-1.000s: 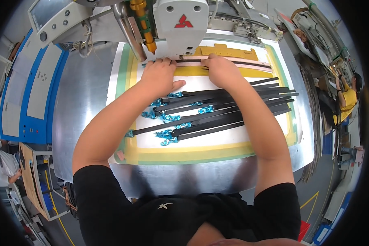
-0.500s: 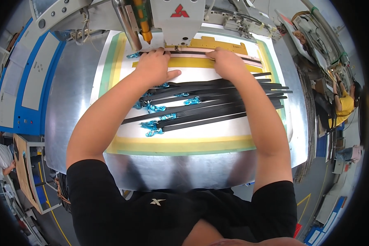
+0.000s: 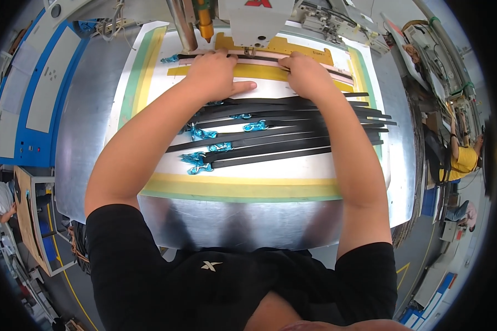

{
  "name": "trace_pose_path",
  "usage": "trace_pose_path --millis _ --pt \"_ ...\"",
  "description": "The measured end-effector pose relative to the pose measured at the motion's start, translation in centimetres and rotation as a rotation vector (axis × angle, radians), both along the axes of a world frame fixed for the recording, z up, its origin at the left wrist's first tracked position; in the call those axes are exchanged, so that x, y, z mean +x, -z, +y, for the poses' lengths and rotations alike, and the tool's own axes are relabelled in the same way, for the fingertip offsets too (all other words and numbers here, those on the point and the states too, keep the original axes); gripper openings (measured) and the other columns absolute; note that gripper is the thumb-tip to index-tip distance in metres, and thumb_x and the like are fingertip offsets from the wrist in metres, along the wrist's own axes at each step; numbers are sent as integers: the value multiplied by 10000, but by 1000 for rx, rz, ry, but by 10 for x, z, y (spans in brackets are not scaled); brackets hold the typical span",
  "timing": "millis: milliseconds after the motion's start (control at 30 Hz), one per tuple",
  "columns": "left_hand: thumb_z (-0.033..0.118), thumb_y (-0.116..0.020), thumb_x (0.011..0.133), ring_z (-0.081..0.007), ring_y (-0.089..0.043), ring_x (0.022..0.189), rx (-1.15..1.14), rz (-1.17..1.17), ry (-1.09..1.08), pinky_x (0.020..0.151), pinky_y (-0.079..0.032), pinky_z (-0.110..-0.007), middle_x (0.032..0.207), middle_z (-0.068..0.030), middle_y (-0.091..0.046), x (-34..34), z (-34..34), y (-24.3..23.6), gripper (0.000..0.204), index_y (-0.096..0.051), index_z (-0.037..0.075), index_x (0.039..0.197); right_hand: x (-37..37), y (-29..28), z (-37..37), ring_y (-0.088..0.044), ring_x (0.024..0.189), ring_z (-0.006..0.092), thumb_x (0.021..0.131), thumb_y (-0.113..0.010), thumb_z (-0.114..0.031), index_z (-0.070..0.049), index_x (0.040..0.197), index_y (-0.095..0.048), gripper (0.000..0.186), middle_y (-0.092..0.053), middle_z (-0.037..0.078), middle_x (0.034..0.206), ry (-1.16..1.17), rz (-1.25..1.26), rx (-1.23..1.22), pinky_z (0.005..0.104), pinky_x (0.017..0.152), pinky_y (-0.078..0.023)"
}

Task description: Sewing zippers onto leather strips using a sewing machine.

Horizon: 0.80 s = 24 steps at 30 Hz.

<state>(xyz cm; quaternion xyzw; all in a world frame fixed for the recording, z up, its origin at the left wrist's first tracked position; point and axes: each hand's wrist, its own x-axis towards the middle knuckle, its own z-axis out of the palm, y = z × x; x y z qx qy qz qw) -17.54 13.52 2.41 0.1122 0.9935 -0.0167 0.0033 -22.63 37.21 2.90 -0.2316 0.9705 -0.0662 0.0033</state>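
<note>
A black strap point(image 3: 259, 59) lies lengthwise in a pink-edged slot of a flat yellow jig, beneath a white machine head point(image 3: 254, 22). A crinkled blue wrapped bundle point(image 3: 170, 58) sits at its left end. My left hand point(image 3: 214, 74) rests on the left part of the strap, fingers forward and thumb stretched out to the right. My right hand point(image 3: 307, 75) has its fingers curled down on the strap, right of the machine head; its fingertips are partly hidden. Several loose black straps point(image 3: 270, 135), some with blue wrapped ends point(image 3: 200, 169), lie nearer me.
White sheeting edged with yellow and green tape point(image 3: 237, 190) covers the metal table point(image 3: 292, 223). An orange-tipped nozzle point(image 3: 205, 27) hangs at the upper left of the machine head. A blue-and-white cabinet point(image 3: 33, 94) stands left. A person in yellow point(image 3: 465, 165) works far right.
My view has shifted slightly, so the jig and table appear higher. My left hand has slid a little to the right along the strap; my right hand stays on it.
</note>
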Motion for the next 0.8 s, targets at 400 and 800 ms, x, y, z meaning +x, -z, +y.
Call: trace_pose_path --millis 400,800 --pt "787 -614 891 -377 -637 1251 -11 11 -6 1072 -512 -481 1333 -216 -645 -1 24 -3 921 -600 85 1487 -1 4 12 -661 1191 347 950 -535 -48 -159 1303 -743 425 -693 128 1279 -63 9 -79 439 1024 -527" --pt "799 -612 888 -402 -601 1318 -29 -15 -41 1111 -490 -473 1427 -229 -604 -5 39 -7 916 -591 122 1505 -9 1 52 -674 1175 337 996 -530 -101 -188 1307 -740 385 -706 97 1269 72 -24 19 448 994 -545"
